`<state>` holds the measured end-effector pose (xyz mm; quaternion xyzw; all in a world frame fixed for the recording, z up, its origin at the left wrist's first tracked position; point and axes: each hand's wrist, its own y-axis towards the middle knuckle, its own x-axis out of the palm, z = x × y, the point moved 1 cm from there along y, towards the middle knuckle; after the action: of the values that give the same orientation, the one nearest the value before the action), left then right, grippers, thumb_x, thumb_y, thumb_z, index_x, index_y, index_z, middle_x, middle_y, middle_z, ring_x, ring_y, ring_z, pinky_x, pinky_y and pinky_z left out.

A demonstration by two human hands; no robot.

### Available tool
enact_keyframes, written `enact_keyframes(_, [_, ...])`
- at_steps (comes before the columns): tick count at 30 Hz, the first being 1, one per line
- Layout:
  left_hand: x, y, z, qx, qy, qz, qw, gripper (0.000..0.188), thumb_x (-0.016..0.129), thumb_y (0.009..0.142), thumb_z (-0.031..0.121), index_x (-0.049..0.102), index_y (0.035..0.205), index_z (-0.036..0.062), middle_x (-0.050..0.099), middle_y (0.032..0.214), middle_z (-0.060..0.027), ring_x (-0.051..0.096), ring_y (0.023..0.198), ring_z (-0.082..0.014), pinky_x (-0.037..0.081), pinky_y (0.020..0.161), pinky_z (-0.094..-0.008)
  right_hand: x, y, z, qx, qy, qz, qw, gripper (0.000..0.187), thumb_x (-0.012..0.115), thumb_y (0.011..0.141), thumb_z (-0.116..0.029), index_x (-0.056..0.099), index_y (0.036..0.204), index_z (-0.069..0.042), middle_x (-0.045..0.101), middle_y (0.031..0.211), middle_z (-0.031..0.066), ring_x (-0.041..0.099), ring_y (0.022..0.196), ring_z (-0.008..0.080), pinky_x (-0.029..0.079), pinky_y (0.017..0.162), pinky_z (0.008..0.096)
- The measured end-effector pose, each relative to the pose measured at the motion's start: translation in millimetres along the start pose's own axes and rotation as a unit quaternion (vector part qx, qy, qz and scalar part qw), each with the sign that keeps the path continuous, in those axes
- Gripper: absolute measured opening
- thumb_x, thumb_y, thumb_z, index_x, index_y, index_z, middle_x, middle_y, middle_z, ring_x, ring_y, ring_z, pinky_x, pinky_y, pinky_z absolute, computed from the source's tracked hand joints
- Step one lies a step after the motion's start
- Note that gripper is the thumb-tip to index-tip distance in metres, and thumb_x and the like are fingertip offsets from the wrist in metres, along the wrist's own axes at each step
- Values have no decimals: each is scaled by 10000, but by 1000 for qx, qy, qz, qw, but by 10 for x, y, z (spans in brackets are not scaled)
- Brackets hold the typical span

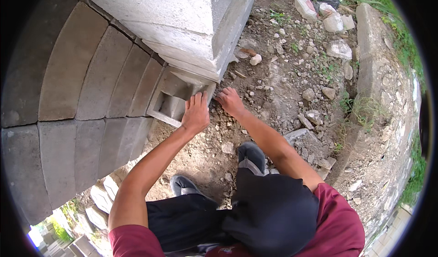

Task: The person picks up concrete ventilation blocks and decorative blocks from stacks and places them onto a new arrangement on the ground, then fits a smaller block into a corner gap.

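Note:
A grey hollow concrete block (172,105) rests at the foot of a block stack, its open cells showing upward. Over its near right wall, my left hand (196,112) is closed, with the fingers hooked into a cell. My right hand (230,101) is at the block's right side, fingers curled in against the outer edge by the ground. Its fingertips are partly hidden there. Directly beyond the block rises a pale concrete pillar-like mass (182,33), which meets the block's far edge.
Stacked grey blocks (93,74) form a wall on the left. Stony soil (273,93) with loose rubble stretches to the right, up to a concrete kerb (365,51). White broken chunks (338,49) lie near it. My shoes (251,155) stand close behind the hands.

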<state>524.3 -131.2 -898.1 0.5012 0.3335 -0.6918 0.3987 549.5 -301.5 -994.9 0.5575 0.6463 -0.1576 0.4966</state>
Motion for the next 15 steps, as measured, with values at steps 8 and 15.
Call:
enact_keyframes(8, [26, -25, -44, -4, -25, 17, 1000, 618, 545, 784, 148, 299, 1318, -43, 376, 1219, -218, 388, 1107, -374, 324, 942, -496, 166, 6, -210, 50, 10, 8, 999, 92, 616, 747, -124, 574, 726, -46, 532, 788, 90, 494, 833, 259, 411, 743, 367])
enact_keyframes(15, [-39, -46, -20, -18, -47, 20, 999, 634, 571, 787, 178, 300, 1336, 11, 371, 1246, -215, 382, 1124, -378, 317, 949, -493, 28, -38, -206, 55, 21, -17, 998, 58, 611, 745, -116, 607, 778, -69, 531, 819, 72, 488, 864, 252, 393, 772, 368])
